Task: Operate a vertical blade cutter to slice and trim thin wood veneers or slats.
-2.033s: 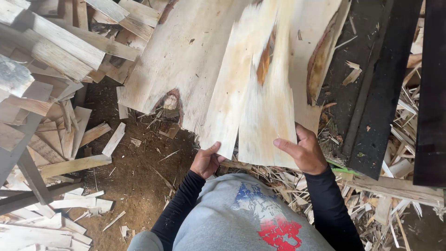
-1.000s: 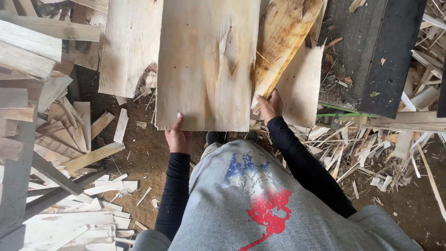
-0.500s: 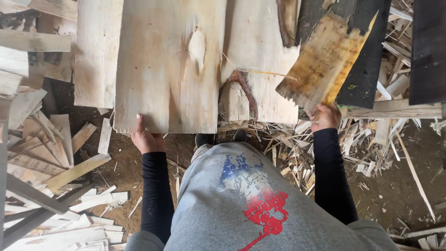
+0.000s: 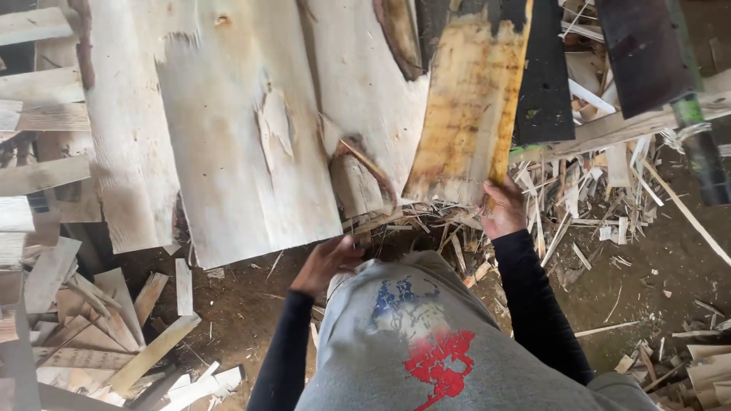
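Note:
My right hand (image 4: 504, 209) grips the near edge of a yellow-stained veneer sheet (image 4: 466, 114) and holds it up over the pile. A large pale veneer sheet (image 4: 244, 144) lies flat in front of me, on other pale sheets. My left hand (image 4: 327, 262) hovers just below that sheet's near edge with fingers curled and nothing in it. Black sleeves cover both arms, and my grey shirt with a red and blue print fills the bottom of the view.
Stacked wood strips (image 4: 38, 175) line the left side, with loose offcuts (image 4: 152, 354) on the dirt below. Splinters and thin scraps (image 4: 579, 198) litter the ground at right. Dark boards (image 4: 647, 53) lean at the upper right.
My left hand has let go of the large pale sheet, which now lies flat. My right hand has taken the yellow-stained sheet and lifted it to the right.

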